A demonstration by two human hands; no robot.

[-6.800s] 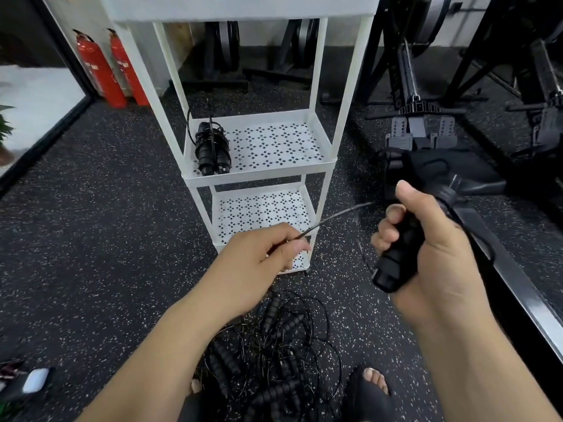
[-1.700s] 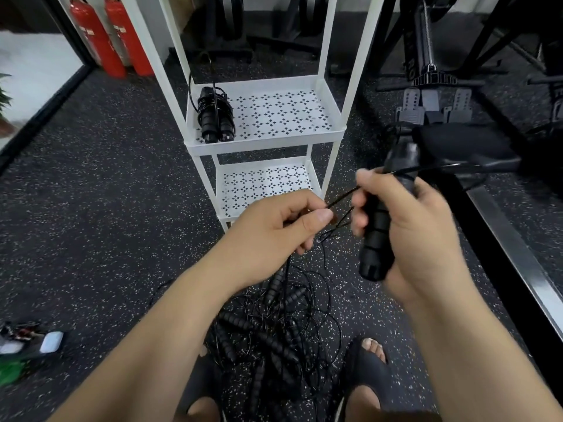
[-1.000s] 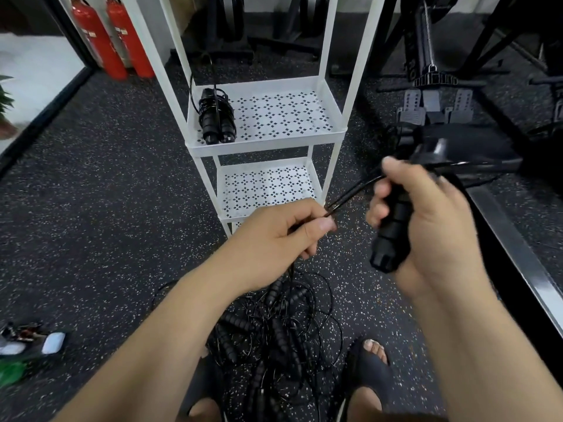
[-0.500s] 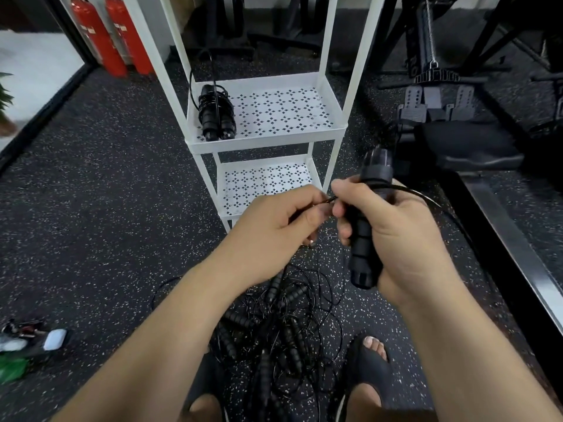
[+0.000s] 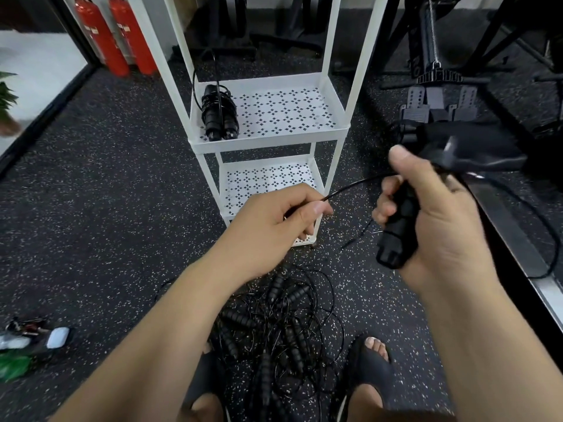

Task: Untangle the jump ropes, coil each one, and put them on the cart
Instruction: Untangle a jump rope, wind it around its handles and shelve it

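Whereas the hands met half a second ago, the cord (image 5: 353,186) now runs taut between them, the right hand (image 5: 435,214) gripping its handle (image 5: 396,236) and the left hand (image 5: 274,223) pinching it. I judge another wrap is coming, above the tangled pile (image 5: 280,324) before the cart (image 5: 268,141).

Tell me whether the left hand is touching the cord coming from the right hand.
Touching. The head view shows the left hand pinching the black cord, which emerges from between its thumb and forefinger.
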